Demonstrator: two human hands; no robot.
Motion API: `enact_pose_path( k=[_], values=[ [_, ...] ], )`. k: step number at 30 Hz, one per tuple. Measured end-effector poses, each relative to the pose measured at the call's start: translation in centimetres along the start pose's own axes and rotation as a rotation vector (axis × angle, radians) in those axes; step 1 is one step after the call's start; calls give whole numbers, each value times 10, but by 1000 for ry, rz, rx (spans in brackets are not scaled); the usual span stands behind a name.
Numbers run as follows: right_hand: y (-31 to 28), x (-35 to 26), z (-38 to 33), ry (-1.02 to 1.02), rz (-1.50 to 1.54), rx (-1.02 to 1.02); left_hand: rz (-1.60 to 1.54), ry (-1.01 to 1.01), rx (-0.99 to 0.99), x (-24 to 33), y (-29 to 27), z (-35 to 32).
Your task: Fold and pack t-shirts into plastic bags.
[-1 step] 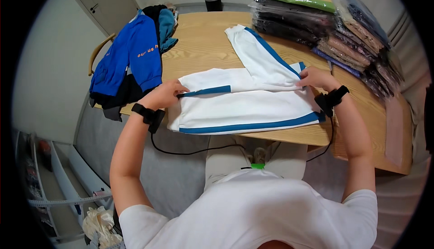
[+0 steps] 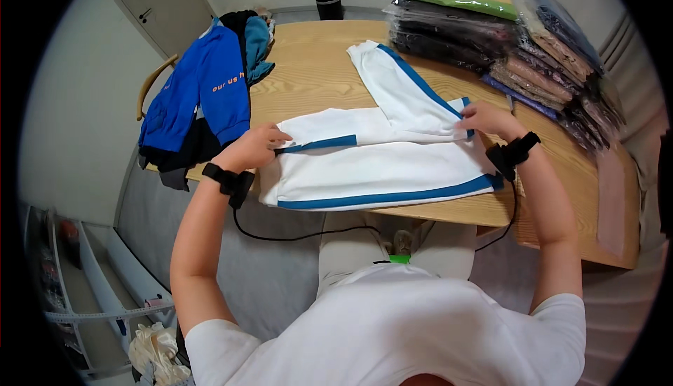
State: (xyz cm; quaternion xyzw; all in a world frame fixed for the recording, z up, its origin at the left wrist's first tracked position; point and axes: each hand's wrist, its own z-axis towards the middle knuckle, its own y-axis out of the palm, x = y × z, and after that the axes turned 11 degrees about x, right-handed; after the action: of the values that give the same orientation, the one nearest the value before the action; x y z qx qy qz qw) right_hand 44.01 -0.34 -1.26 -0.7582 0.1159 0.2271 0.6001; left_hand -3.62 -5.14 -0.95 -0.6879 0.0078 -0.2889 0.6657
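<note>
A white long-sleeved top with blue stripes lies folded lengthwise across the near part of the table. One sleeve reaches up and away from its right half, with the cuff toward the far side. My left hand grips the cloth at the left end, by a short blue strip. At the right end, my right hand has its fingers bent onto the fabric near the base of that sleeve, beside a blue edge. The fingertips of both hands are partly hidden.
The wooden table carries stacked clothes in clear bags at far right. A blue garment hangs with darker ones at left. Black cables run from my wristbands. A black bin stands behind the table, and shelves sit lower left.
</note>
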Motion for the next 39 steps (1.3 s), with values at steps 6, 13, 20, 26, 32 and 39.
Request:
enact_pose_path(
  k=[6, 13, 20, 26, 32, 39],
  values=[
    [44, -10, 40, -72, 419, 511, -57, 158, 188, 38, -26, 11],
    [58, 5, 42, -47, 521, 385, -120, 307, 96, 104, -17, 37],
    [17, -39, -57, -531, 408, 106, -129, 504, 191, 145, 0, 80],
    [45, -61, -186, -420, 505, 179, -135, 568, 146, 158, 32, 127],
    [16, -47, -187, -324, 575, 267, 3, 584, 228, 139, 95, 200],
    [-26, 23, -64, 101, 587, 117, 431, 565, 119, 151, 139, 217]
  ],
)
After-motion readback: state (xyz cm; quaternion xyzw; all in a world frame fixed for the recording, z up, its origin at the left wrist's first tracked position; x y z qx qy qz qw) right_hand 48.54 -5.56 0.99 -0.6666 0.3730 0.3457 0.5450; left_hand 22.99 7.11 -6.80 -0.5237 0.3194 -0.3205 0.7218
